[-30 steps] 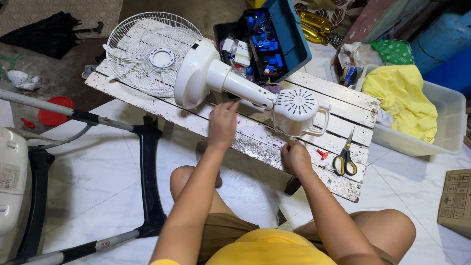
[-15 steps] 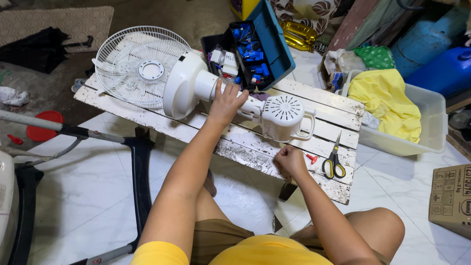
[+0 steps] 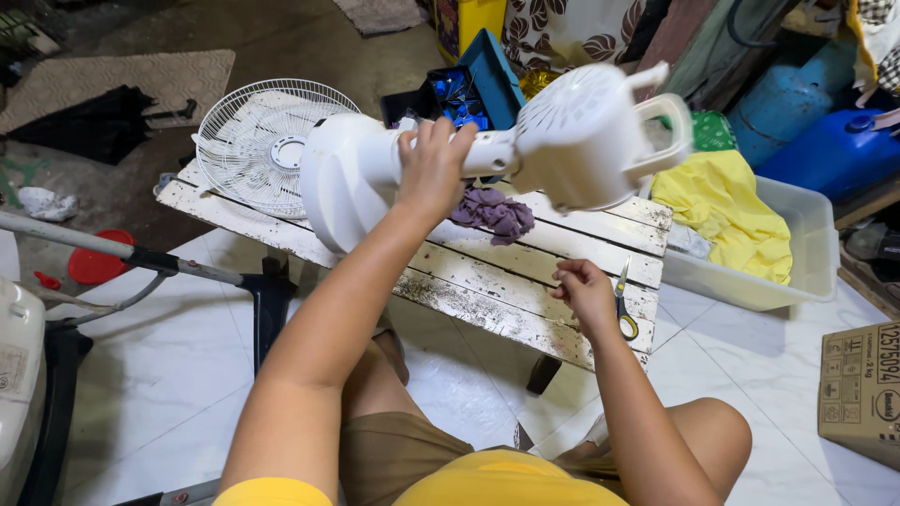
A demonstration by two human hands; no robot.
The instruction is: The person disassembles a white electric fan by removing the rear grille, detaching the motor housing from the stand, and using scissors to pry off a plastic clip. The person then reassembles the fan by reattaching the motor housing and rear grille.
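My left hand (image 3: 433, 169) is shut around the neck of a white fan body (image 3: 581, 131), which hangs tilted above the white wooden table (image 3: 487, 281). The fan's round end (image 3: 333, 178) is low by the table and its vented housing with a handle is raised at the right. My right hand (image 3: 583, 290) rests on the table's near right part with its fingers curled, touching yellow-handled scissors (image 3: 622, 314). Whether it pinches something small is hidden. A white wire grille (image 3: 253, 141) lies on the table's far left. A purple cloth (image 3: 494, 211) lies under the fan.
An open blue toolbox (image 3: 487, 75) with small parts sits behind the table. A clear bin (image 3: 797, 253) holding a yellow cloth (image 3: 722, 211) stands at the right, with a cardboard box (image 3: 862, 389) nearer me. A black stand frame (image 3: 262, 290) and a red lid (image 3: 94, 267) are on the floor at the left.
My left hand took hold of the fan's neck and lifted the fan body off the table, baring the purple cloth. My right hand moved slightly right to the scissors; the red piece is out of sight.
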